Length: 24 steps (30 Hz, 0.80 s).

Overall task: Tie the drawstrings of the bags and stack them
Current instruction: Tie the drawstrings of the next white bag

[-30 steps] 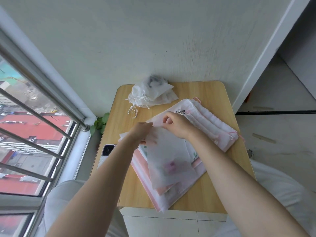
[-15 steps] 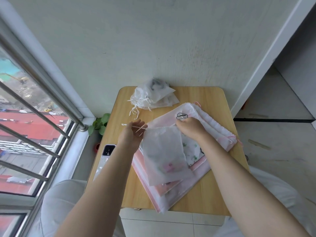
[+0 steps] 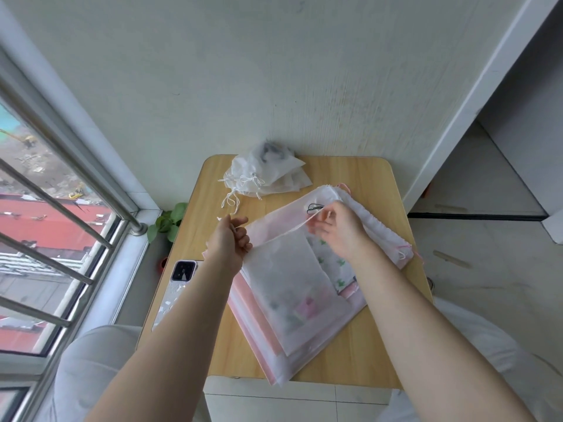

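- Left hand (image 3: pixel 229 242) sat at 9 o'clock of the top bag (image 3: pixel 292 287), fingers curled on the bag's upper left corner; a thin white cord end poked out above the knuckles, so the grip looked clamped on the drawstring (image 3: pixel 294 229).
- Right hand (image 3: pixel 339 231) at 1 o'clock of that bag, fingertips pinching the other end of the drawstring; the cord ran taut between both hands along the bag mouth.
- Top bag was translucent white, lying on a pile of flat bags (image 3: pixel 307 339) at the desk (image 3: pixel 359 351) centre; pink and green print inside it was blurred, unreadable.
- Pile layers were hard to count; pink edges showed at 7 o'clock.
- Tied bags (image 3: pixel 266 176) stacked at 12 o'clock of the desk, by the wall, knotted cords hanging toward 8 o'clock; dark content inside the top one could not be made out.
- More pink-corded bags (image 3: pixel 384 236) at 3 o'clock, partly hidden by the right wrist.
- Phone (image 3: pixel 179 283) at 9 o'clock on the desk edge, lower part covered by the left forearm.
- Small plant (image 3: pixel 170 222) was beyond the desk at 10 o'clock, partly cut off by it.
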### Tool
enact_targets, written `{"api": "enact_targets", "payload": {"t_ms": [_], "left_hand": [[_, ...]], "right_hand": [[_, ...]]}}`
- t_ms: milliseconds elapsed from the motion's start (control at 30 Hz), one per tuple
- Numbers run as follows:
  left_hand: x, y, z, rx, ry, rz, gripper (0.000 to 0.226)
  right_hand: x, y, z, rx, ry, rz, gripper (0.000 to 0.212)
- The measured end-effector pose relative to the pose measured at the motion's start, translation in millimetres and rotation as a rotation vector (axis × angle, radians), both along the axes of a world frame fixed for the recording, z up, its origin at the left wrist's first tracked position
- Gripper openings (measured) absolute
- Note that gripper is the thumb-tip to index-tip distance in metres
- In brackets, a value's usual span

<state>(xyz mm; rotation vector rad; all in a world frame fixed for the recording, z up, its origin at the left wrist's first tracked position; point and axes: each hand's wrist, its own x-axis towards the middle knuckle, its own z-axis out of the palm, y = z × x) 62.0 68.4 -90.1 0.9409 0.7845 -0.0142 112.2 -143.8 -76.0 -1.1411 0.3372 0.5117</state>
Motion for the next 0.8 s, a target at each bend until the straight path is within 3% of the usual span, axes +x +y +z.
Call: {"api": "enact_targets", "payload": {"t_ms": [67, 133, 200, 300, 367, 500, 600, 700, 800], "left_hand": [[-0.2, -1.4, -1.3, 0.001, 0.021, -0.02, 0.04], [-2.4, -0.5, -3.8, -0.04, 0.026, 0.002, 0.041], [-4.1, 5.2, -7.2, -0.134, -0.001, 0.051, 0.042], [-5.7, 23.2, -8.8, -0.163, -0.006, 0.07, 0.043], [-5.7, 29.7, -6.9, 0.05, 0.021, -0.031, 0.043], [-2.5, 9.5, 3.4, 0.972, -0.015, -0.527, 0.042], [2.7, -8.5, 9.8, 1.431, 0.018, -0.857, 0.047], [3.0, -19.2, 8.9, 1.622, 0.042, -1.021, 0.05], [-2.0, -24.1, 4.8, 1.575, 0.025, -0.927, 0.052]], "right_hand": [[-2.4, 3.7, -0.9, 0.294, 0.055, -0.091, 0.03], [-3.3, 9.5, -2.9, 0.409, 0.114, -0.141, 0.029], [-1.5, 12.9, -2.2, 0.255, 0.14, -0.119, 0.027], [2.0, 4.4, -3.3, -0.379, 0.027, -0.026, 0.025], [1.9, 0.1, -3.8, -0.727, -0.15, 0.055, 0.029], [-5.1, 10.7, -10.5, -1.115, -0.556, 0.39, 0.021], [-6.3, 20.0, -10.8, -1.299, -0.699, 0.584, 0.028], [-5.3, 23.1, -12.8, -1.381, -0.767, 0.685, 0.041], [-5.6, 21.8, -14.5, -1.33, -0.772, 0.627, 0.048]]}}
